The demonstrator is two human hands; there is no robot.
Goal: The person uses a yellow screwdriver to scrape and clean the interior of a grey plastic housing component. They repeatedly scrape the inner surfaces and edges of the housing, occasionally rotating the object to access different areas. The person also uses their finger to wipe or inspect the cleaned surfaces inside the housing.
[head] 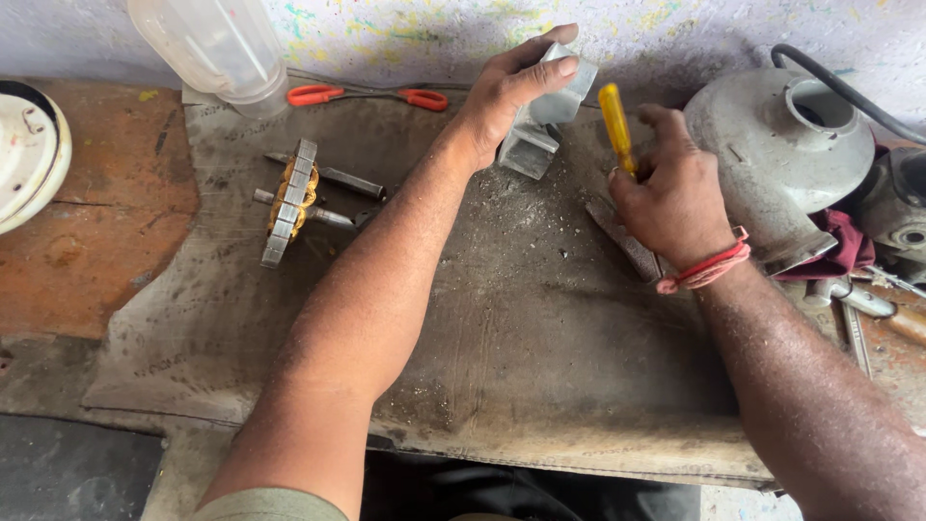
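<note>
A person works a grey metal part on a dusty workbench (pixel 540 386).
At left lies a wound motor core (pixel 292 201); the left hand (pixel 502 96) grips the metal block (pixel 545 116) upright; the right hand (pixel 670 198) clasps a yellow-handled screwdriver (pixel 615 125), not yet visibly touching the block.

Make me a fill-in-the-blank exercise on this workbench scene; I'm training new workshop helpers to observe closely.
1. The right hand grips a screwdriver whose plastic handle is ____.
2. The left hand holds an angular grey metal block against the dusty ____ mat.
3. The pliers lying by the wall have ____ handles.
4. The copper-wound motor rotor lies to the ____ of the left forearm.

Missing words: yellow; grey; red; left
</note>
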